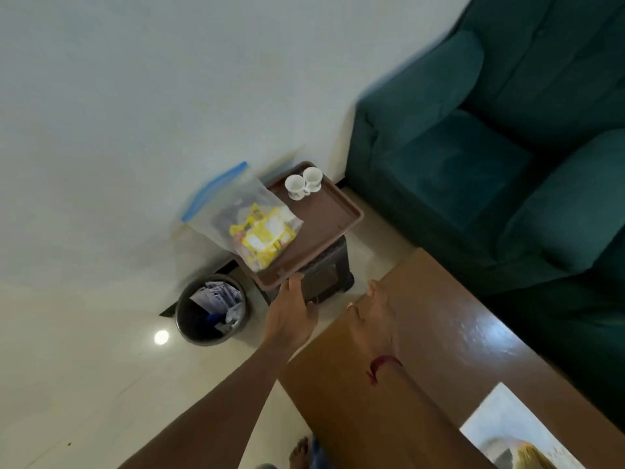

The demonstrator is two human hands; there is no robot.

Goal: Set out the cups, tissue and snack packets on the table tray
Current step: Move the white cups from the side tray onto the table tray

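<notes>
Tray [333, 218] near edge touching left hand [292, 318] fingers [293, 282].

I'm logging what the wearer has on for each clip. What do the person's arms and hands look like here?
Both forearms are bare, with no sleeves in view and no gloves. The left hand shows no ring, watch or band. The right hand has a dark red thread tied around the wrist, its loose ends hanging down. No other markings can be made out.
</notes>
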